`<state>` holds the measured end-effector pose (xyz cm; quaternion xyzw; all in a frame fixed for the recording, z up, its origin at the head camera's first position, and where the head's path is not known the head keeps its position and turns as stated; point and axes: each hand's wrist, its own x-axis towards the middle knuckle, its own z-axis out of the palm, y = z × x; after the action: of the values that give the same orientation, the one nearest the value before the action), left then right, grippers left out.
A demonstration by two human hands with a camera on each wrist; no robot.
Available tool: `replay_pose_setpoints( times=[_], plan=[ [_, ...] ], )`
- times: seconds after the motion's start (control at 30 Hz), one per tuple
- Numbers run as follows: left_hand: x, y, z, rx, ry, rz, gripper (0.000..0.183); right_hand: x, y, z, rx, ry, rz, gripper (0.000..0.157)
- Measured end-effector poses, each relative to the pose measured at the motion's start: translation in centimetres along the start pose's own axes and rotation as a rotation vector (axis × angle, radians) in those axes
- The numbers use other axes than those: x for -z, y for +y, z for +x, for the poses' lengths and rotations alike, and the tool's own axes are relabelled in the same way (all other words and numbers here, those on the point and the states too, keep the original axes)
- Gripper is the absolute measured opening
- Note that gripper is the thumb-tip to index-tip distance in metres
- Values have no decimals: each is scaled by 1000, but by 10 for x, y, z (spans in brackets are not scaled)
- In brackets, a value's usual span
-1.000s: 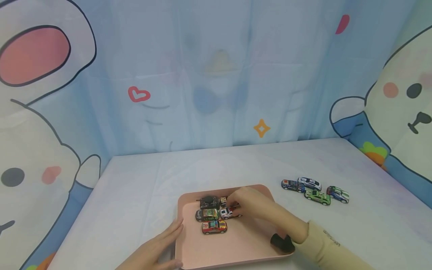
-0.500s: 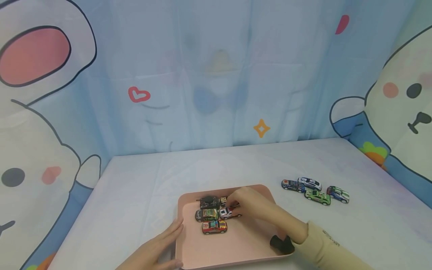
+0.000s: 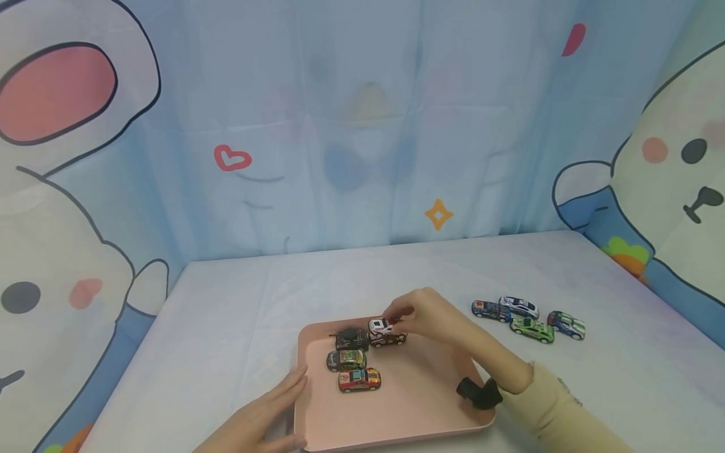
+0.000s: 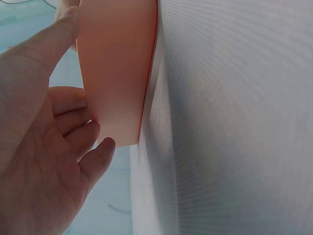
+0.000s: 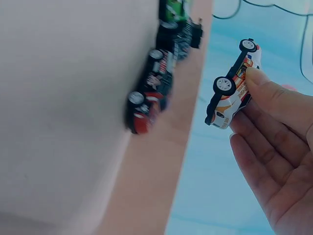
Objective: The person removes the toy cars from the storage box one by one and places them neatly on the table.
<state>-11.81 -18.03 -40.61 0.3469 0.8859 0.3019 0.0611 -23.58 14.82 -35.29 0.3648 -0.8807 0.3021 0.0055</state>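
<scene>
My right hand (image 3: 433,318) pinches a white toy car (image 5: 237,88) with orange and red markings between thumb and fingers. In the head view this car is raised over the back of the pink tray (image 3: 419,406), overlapping a dark-and-white patterned toy car (image 3: 387,340). To its left in the tray are a black toy car (image 3: 351,340), a green-and-grey one (image 3: 346,360) and a red-and-yellow one (image 3: 359,380). At the tray's left side my left hand (image 3: 260,418) rests with relaxed fingers; the left wrist view shows its fingers (image 4: 80,134) touching the wall.
Several toy cars stand together on the table right of the tray, among them a green one (image 3: 532,329) and a white one (image 3: 519,307). A black strap (image 3: 479,394) is at my right wrist, over the tray's right side. A printed blue curtain (image 3: 362,157) hangs behind the table.
My right hand has lifted the white toy car from its place beside the green-and-grey one and moved it up and toward the tray's back. The left hand stays put.
</scene>
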Motion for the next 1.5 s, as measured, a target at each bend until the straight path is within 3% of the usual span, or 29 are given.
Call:
replay_pose_setpoints(
  times=[0.47, 0.83, 1.07, 1.5],
  plan=[
    [0, 0, 0, -14, 11, 1, 80, 21, 7, -6, -36, 107, 42, 23],
    [0, 0, 0, -9, 9, 20, 80, 30, 15, -13, -170, 178, 141, 24],
    [1, 1, 1, 31, -15, 4, 81, 41, 22, -19, -201, 210, 142, 27],
    [2, 3, 1, 35, -20, 1, 81, 63, 38, -41, -299, 257, 149, 35]
  ],
)
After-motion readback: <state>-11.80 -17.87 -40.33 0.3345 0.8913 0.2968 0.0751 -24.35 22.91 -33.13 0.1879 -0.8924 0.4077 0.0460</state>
